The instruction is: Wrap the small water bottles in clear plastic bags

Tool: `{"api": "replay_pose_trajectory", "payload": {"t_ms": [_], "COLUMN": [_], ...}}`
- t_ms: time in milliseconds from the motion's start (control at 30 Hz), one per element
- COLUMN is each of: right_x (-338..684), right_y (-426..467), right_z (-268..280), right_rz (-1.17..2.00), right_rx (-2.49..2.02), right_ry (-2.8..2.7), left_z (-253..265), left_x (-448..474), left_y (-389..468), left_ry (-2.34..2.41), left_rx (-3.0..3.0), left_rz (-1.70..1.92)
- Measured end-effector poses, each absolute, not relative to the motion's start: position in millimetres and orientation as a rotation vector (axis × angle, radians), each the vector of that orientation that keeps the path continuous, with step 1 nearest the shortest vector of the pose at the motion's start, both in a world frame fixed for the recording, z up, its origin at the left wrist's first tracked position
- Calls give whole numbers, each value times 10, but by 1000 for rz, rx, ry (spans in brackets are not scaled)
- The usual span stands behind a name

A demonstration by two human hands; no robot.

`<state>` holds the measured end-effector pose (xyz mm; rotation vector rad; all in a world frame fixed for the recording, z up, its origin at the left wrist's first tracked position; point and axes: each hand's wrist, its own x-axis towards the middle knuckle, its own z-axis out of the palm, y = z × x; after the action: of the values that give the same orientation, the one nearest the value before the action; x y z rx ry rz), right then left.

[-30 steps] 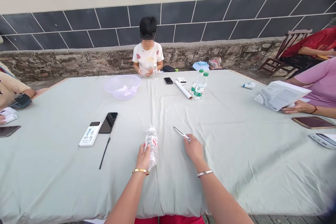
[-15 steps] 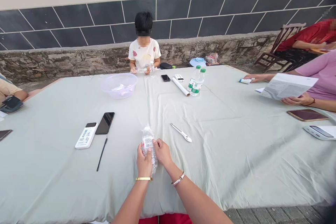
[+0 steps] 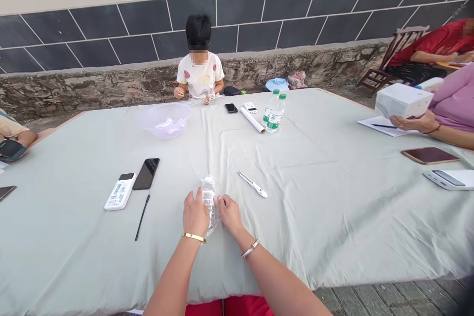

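A pale cloth-covered table [image 3: 333,212] bears a lilac basin [image 3: 151,123] and 2 green-capped bottles [image 3: 274,121]. Nearer, a small film-wrapped bottle [image 3: 208,201] sits between 2 hands: the left hand [image 3: 196,213], loosely curved, against its left side, the right hand [image 3: 230,212], fingers curled in, just beside its right; I cannot tell whether either grips. A white cutter [image 3: 252,184] lies to their right.

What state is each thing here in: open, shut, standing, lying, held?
Small clear bottle: white cap on; standing or leaning unclear
Left grip: against that bottle's left side
Right grip: curled
White cutter: lying flat, blade unclear
Two green-capped bottles: upright, capped
Purple basin: upright, white items inside
White roll: rolled up, lying
Near-left phone: lying, screen dark
White device: lying flat
White box: held up
Tablecloth: spread, wrinkled
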<state>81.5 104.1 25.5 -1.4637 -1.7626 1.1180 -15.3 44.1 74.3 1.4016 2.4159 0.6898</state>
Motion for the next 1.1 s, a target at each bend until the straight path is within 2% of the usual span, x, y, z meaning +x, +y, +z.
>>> {"api": "replay_pose_trajectory", "payload": {"t_ms": [167,467,633,733,833,933,1100], "right_x": [850,934,1012,1106,1241,1397,1542], "right_y": [1026,1094,1118,1121,1161,1239,1318], "right_z": [237,241,329,369,395,430,503], "right_rz": [1195,1271,1088,1000,897,794,753], "right_rx": [-1406,-1441,-1502,-1544,-1624,-1766,-1861], "right_ry": [-1620,-1480,-1698,-1852,-1929,-1997,-2154], "left_z": [662,755,795,767,720,646,559], "left_x": [-95,-930,-795,-879,-1006,-1022,-1007], "left_y": [574,398,466,475,417,329,234], "left_ry": [2366,2463,2511,2459,2206,1684,1181], "left_rx": [1489,1159,1167,1090,886,465,50], "left_rz": [632,733,588,634,901,1217,1407]}}
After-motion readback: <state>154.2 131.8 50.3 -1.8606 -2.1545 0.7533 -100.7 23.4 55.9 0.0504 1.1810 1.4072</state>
